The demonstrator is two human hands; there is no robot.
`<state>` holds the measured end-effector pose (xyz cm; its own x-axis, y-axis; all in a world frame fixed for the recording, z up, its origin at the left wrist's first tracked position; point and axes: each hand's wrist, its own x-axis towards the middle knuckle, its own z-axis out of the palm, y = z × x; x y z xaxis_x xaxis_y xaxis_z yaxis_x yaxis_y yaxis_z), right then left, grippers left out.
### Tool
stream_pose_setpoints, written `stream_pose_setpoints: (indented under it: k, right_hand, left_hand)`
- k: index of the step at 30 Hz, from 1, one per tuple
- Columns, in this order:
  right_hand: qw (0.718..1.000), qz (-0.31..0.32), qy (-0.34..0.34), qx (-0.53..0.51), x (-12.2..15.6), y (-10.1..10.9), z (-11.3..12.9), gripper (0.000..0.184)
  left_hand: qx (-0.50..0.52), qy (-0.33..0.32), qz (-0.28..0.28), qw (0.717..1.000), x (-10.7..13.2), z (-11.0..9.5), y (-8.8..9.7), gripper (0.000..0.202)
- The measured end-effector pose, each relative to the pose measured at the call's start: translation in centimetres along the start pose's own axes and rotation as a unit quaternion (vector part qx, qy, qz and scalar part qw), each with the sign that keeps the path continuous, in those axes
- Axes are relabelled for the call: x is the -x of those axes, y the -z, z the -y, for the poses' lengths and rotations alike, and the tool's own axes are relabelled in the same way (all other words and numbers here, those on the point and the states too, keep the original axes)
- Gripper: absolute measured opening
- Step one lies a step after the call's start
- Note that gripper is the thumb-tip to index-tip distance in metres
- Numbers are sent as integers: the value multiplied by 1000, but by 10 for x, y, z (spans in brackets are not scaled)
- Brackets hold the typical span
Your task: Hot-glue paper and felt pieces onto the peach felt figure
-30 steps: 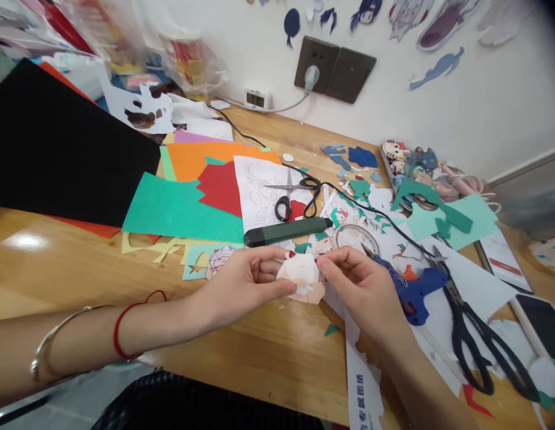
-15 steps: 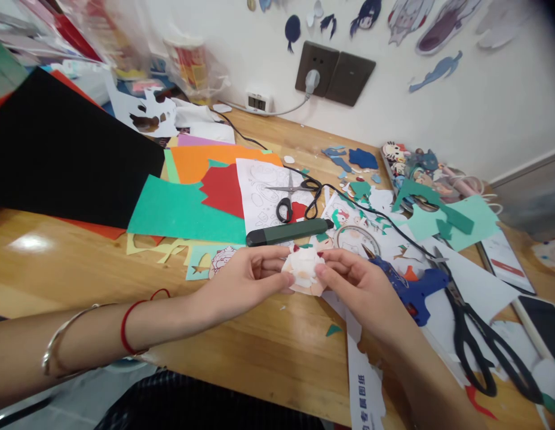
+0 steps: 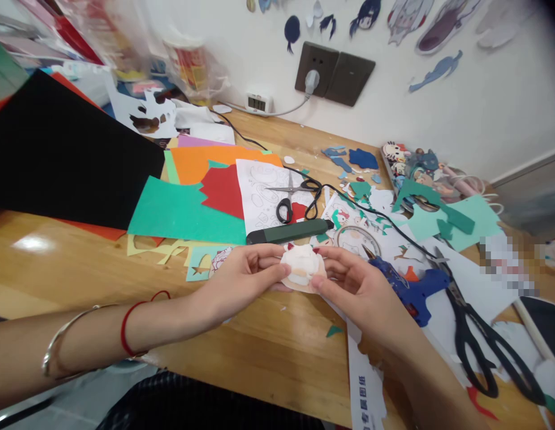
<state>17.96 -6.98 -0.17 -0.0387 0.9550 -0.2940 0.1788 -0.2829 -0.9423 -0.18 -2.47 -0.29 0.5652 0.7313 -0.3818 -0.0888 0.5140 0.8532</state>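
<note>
Between my two hands is a small white and pale-peach paper cutout (image 3: 301, 266) with a dark red tip at its top edge. My left hand (image 3: 254, 269) pinches its left side, thumb in front and fingers behind. On the right side, my right hand (image 3: 351, 280) grips it between thumb and fingers. Just beyond the cutout lies a dark green pen-like tool (image 3: 288, 232). A blue glue gun (image 3: 409, 286) rests right of my right hand. Close to my left fingers is a light-blue paper piece (image 3: 199, 263) with a star-shaped hole, beside a small printed cutout.
Large black-handled scissors (image 3: 474, 334) lie at the right, small scissors (image 3: 290, 194) on a printed sheet. Black (image 3: 71, 155) and green sheets (image 3: 183, 209) spread left. A dark cable (image 3: 380, 212) crosses the paper scraps. A socket (image 3: 317, 68) is on the wall behind.
The cutout has turned and tilted slightly in my hands, showing more of its white layer. My fingers have shifted a little along its edges. The other things on the table stay in place.
</note>
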Motion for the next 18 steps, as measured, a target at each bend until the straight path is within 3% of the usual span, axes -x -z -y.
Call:
stream_pose_setpoints:
  k: [4,14,18]
  right_hand:
    - [1000,0,5,12,0,1,0,35]
    - [1000,13,10,12,1,2,2,35]
    - [1000,-23,16,3,2,2,5,24]
  left_hand:
    - [-5,20,-19,1000,-1,0,0,24]
    - [-7,3,2,1000,-2,1,2,17]
    - [-23,-9,12,1000,-1,5,0,16]
